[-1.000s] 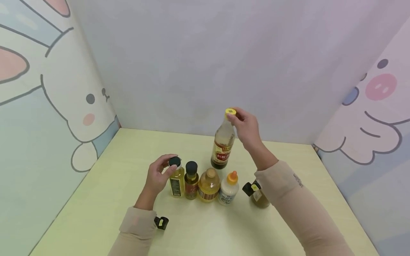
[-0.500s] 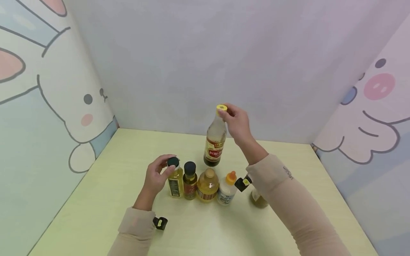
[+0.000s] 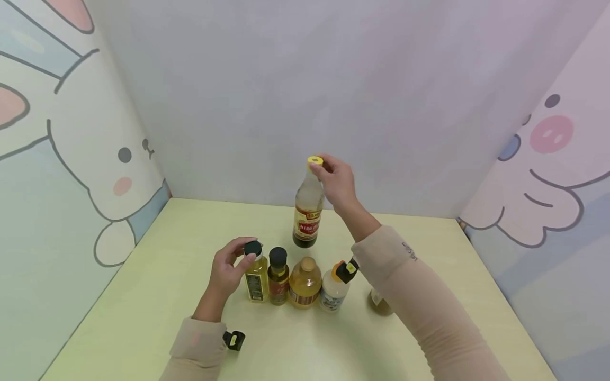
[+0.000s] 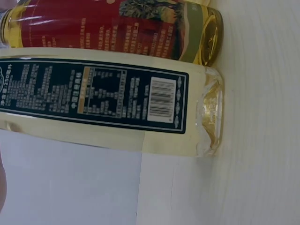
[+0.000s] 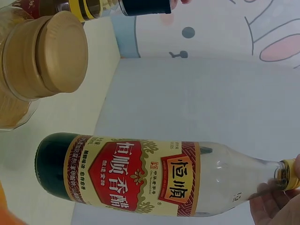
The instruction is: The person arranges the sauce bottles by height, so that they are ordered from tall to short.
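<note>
My right hand (image 3: 339, 184) pinches the yellow cap and neck of a tall glass vinegar bottle (image 3: 307, 219), upright behind a row of bottles. Dark liquid fills its lower part, and its red and cream label (image 5: 136, 176) faces the right wrist camera. With thumb and fingers, my left hand (image 3: 226, 271) holds the dark cap of a square clear bottle of yellow oil (image 3: 256, 281) at the row's left end. That bottle's dark green back label (image 4: 103, 93) fills much of the left wrist view. Its base is at the table surface.
Beside the oil bottle stand a black-capped bottle with a red label (image 3: 278, 286), a round tan-capped bottle (image 3: 305, 288) and a white bottle (image 3: 332, 296) with an orange top. A brownish jar (image 3: 379, 304) stands right, partly behind my sleeve. Walls enclose the pale yellow table (image 3: 143, 307).
My right hand has carried the vinegar bottle leftward, from behind the white bottle to behind the round one. My left hand stays on the oil bottle's cap. The head view has shifted slightly.
</note>
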A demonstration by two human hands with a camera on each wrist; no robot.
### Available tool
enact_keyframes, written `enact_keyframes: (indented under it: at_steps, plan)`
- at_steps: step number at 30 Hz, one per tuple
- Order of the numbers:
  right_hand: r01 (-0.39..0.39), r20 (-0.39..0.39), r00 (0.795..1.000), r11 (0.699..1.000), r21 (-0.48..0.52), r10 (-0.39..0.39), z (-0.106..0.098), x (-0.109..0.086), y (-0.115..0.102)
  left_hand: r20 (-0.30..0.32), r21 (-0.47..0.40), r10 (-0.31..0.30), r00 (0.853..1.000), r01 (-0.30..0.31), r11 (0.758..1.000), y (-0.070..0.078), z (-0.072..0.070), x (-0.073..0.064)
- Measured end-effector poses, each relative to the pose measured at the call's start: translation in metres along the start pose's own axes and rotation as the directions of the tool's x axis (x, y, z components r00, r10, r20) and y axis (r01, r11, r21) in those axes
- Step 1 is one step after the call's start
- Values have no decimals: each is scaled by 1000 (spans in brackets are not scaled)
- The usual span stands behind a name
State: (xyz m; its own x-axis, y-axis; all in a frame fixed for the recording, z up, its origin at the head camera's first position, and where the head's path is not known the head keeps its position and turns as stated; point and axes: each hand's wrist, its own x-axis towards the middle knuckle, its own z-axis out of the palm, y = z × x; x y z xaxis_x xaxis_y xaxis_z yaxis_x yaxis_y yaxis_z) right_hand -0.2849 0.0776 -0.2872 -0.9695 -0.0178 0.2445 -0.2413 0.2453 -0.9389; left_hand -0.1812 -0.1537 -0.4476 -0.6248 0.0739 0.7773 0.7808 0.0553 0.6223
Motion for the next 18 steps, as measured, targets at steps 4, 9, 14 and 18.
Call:
enact_keyframes:
  at_steps: [4,9,14,18]
  plan:
    - [0,1,1000,1000,3,0,7,2,1,1,-7,2,1000,-2,1000,2,0,-1]
    - [2,6,1000,1000,-31,-2,14,9,4,9,-20,6,1000,-6,1000,0,0,0]
    - [2,6,1000,1000,-5,-2,22,13,5,12,-16,5,1000,-5,1000,0,1,1]
    - [-15,14,1000,1000,1,15,30,13,8,4,-10,-7,1000,7,1000,1,0,-2]
